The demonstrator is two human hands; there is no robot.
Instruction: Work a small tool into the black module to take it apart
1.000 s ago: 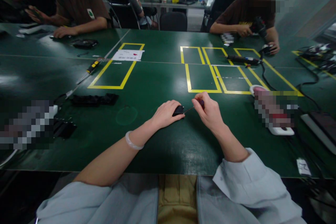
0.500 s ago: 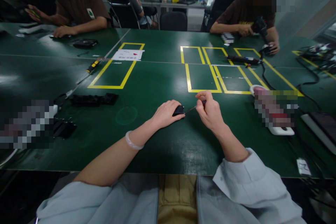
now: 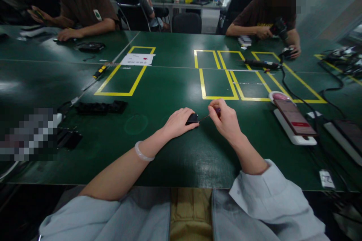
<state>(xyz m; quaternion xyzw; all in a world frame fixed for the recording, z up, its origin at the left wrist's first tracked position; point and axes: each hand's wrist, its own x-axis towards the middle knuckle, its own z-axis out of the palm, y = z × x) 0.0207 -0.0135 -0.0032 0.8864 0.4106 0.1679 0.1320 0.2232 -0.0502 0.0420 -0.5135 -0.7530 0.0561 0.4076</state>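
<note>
My left hand (image 3: 180,122) rests on the green table (image 3: 169,158), its fingers and thumb closed round a small black part (image 3: 192,119). Just to the right, my right hand (image 3: 224,118) grips a screwdriver (image 3: 217,111) with a dark purplish handle. Its thin shaft slants down to the left, and the tip meets the right edge of the black part. The underside of the black part is hidden by my left hand.
Yellow tape frames mark the table beyond my hands. A phone (image 3: 295,117) lies on a white device at right. Black pieces (image 3: 102,107) and a yellow-black tool (image 3: 100,71) lie left. A black pen-like tool (image 3: 261,64) lies ahead. People sit across the table.
My right hand's fingers have shifted slightly on the screwdriver, the index finger curling in closer to the thumb. My left hand and the black part stay in place.
</note>
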